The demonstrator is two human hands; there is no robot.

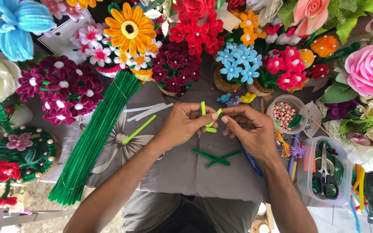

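Observation:
My left hand (pixel 182 125) and my right hand (pixel 249 128) meet over the grey cloth (pixel 182 170), both pinching a short light green pipe cleaner (pixel 209 119) that is bent between the fingertips. One end sticks up above my left thumb. Just below the hands lie two dark green pipe cleaner pieces (pixel 214 157) and a blue stick (pixel 252 162). A single light green pipe cleaner (pixel 139 129) lies to the left of my left hand.
A thick bundle of dark green pipe cleaners (pixel 93 138) lies diagonally at left. Pots of pipe-cleaner flowers (pixel 175 69) line the back and sides. A cup of pink beads (pixel 285 113) and a clear box with scissors (pixel 324 172) stand at right.

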